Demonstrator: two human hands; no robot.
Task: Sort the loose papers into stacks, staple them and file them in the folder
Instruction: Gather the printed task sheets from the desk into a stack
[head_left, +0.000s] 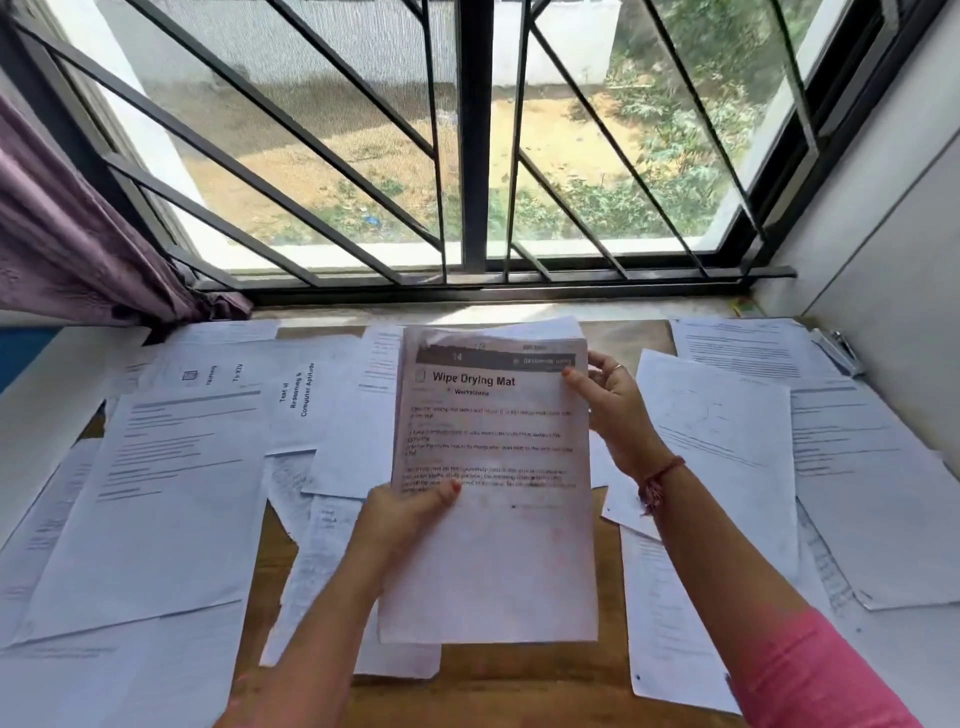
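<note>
I hold a small stack of printed sheets (493, 545) upright above the middle of the wooden table (519, 691); its top page is headed "Wipe Drying Mat". My left hand (405, 514) grips the stack's left edge, thumb on the front. My right hand (613, 410) pinches the upper right edge, with more sheets fanned behind the top. Loose papers lie all over the table: a large sheet at the left (156, 499), one titled "Test of Reasoning" (296, 395), and others at the right (727, 447). No folder is in view.
A metal object, perhaps a stapler, (839, 351) lies at the far right by the wall. A barred window (478, 156) runs along the table's far edge, with a purple curtain (78, 234) at the left. A white wall (893, 260) closes the right side.
</note>
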